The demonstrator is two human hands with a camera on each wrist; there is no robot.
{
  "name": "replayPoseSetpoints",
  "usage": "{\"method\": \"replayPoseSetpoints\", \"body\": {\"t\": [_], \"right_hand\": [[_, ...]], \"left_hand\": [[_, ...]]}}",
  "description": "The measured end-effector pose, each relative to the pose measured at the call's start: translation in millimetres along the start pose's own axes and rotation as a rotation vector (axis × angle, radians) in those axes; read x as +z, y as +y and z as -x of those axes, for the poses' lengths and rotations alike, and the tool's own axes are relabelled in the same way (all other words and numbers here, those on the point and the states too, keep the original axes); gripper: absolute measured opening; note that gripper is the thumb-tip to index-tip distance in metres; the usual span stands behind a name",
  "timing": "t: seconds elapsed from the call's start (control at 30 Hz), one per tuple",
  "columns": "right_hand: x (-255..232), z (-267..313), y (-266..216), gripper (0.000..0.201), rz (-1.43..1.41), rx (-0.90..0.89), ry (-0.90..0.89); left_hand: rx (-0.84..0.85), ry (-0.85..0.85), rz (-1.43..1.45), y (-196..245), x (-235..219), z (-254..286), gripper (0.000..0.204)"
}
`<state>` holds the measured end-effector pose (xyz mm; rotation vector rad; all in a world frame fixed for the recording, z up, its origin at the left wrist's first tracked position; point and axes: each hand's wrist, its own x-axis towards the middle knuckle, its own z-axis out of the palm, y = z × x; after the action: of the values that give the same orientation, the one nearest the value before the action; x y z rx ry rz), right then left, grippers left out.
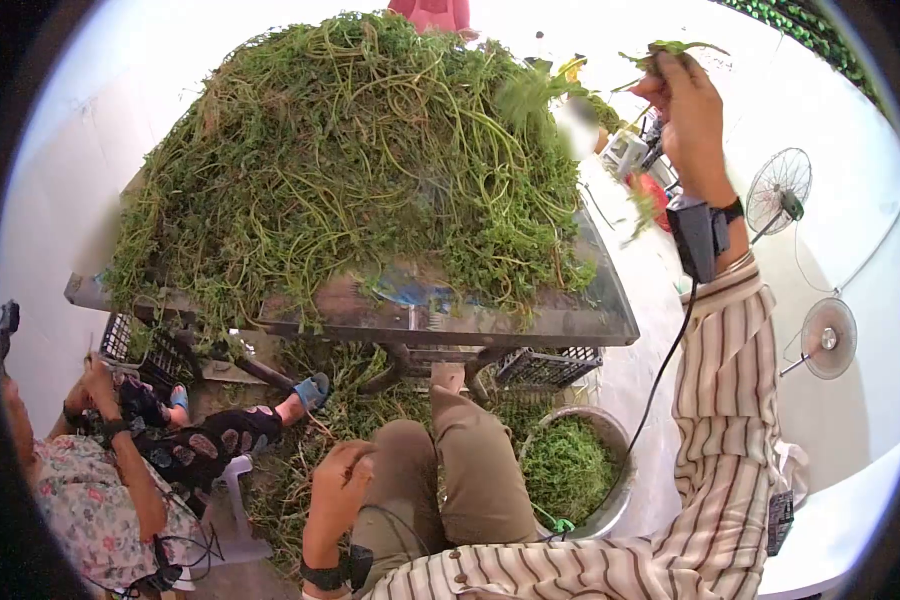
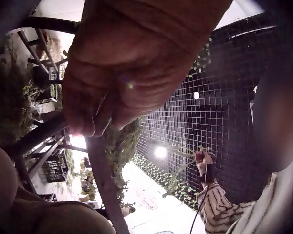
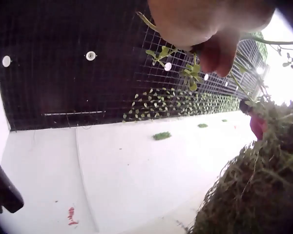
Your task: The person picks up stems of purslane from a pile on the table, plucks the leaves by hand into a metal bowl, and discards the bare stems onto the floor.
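My right hand (image 1: 685,115) is raised high to the right of the table and pinches a few green leafy stems (image 1: 688,47). In the right wrist view, small rounded leaves (image 3: 191,77) hang beside the fingertips. My left hand (image 1: 342,490) is low over my left knee, its fingers loosely curled with nothing seen between them. Close up in the left wrist view, the thumb and fingers of the left hand (image 2: 132,63) come near each other before the dark table edge. A large heap of tangled green stems (image 1: 350,170) covers most of the table (image 1: 490,325).
A round tub (image 1: 620,490) of small green sprigs (image 1: 568,470) stands beside my right leg. Loose stems litter the floor under the table, near black crates (image 1: 550,367). Another person (image 1: 110,490) sits at left. Fans (image 1: 828,338) stand at right.
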<state>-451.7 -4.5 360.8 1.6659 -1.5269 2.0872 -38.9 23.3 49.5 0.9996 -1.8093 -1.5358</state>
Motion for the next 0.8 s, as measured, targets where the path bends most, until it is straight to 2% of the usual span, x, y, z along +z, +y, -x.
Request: {"method": "replayPoseSetpoints", "body": {"t": [0.07, 0.13, 0.17, 0.27, 0.33, 0.37, 0.4, 0.47, 0.5, 0.6, 0.63, 0.67, 0.73, 0.8], "right_hand": [[27, 22, -3, 0.024, -0.140, 0.111, -0.003], [51, 39, 1, 0.024, -0.299, 0.154, -0.116], [63, 49, -1, 0.023, -0.348, 0.188, -0.156], [105, 86, -12, 0.021, -0.458, 0.253, -0.221], [126, 112, -15, 0.019, -0.522, 0.386, -0.277], [137, 126, -19, 0.019, -0.535, 0.393, -0.291], [147, 142, -23, 0.017, -0.556, 0.459, -0.299], [163, 172, -26, 0.015, -0.592, 0.539, -0.327], [172, 188, -22, 0.013, -0.626, 0.570, -0.334], [199, 229, -14, 0.009, -0.717, 0.663, -0.353], [206, 241, -13, 0.008, -0.781, 0.707, -0.328], [211, 252, -13, 0.007, -0.838, 0.752, -0.299], [220, 266, -17, 0.007, -0.854, 0.790, -0.313], [224, 280, -24, 0.008, -0.950, 0.844, -0.290]], "left_hand": [[-0.017, -0.001, -0.011, 3, -1, 3, 0.020], [0.077, 0.067, -0.112, 0, -3, 2, 0.019], [0.066, 0.088, -0.117, 5, -4, 4, 0.019], [0.126, 0.163, -0.047, 21, -4, 5, 0.019], [0.193, 0.295, 0.066, 20, -3, 2, 0.018], [0.220, 0.373, 0.155, 18, -2, 1, 0.019], [0.210, 0.391, 0.152, 26, -2, 3, 0.019], [0.286, 0.498, 0.065, 46, -8, 7, 0.020], [0.397, 0.487, -0.028, 46, -13, 11, 0.024], [0.354, 0.501, -0.120, 70, -15, 19, 0.027], [0.349, 0.466, -0.187, 62, -18, 17, 0.037], [0.334, 0.479, -0.192, 59, -18, 15, 0.037], [0.278, 0.536, -0.176, 55, -15, 7, 0.050], [0.285, 0.503, -0.191, 45, -15, -1, 0.058]]}}
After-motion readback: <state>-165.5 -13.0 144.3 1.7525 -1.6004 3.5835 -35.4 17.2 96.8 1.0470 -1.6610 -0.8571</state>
